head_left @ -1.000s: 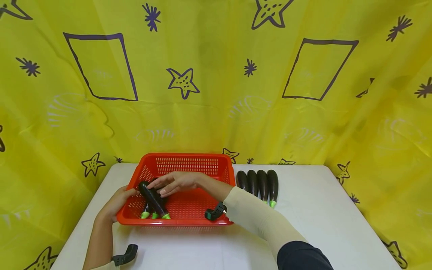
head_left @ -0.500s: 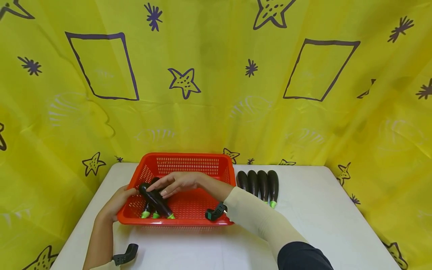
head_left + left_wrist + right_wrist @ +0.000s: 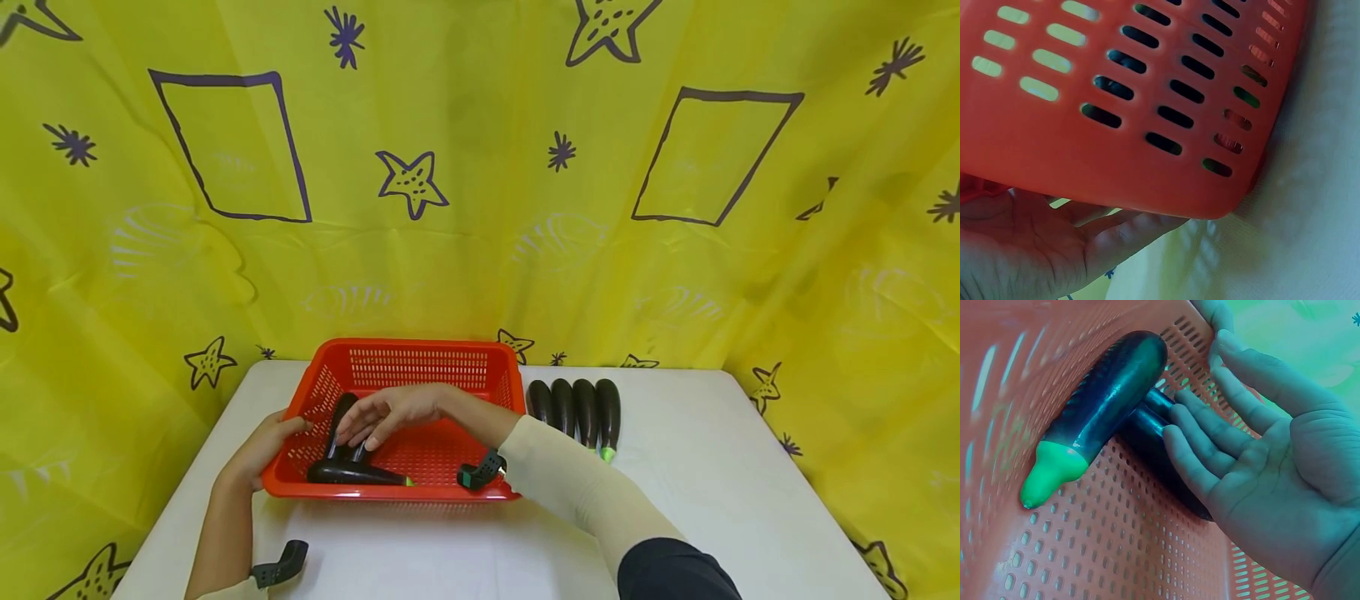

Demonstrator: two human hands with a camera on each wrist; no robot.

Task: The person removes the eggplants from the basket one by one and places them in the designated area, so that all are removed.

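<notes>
Left hand [image 3: 258, 450] grips red basket [image 3: 438, 493] | my right hand [image 3: 396, 411] is loose, fingers apart | front eggplant [image 3: 352, 473] looks slippery, firm; I'd hold its middle

A yellow star-patterned curtain [image 3: 480, 275] hangs behind a white table [image 3: 735, 500].

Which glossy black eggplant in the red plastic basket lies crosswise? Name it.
The frontmost eggplant, its green cap pointing right; the others inside run roughly front-to-back.
</notes>
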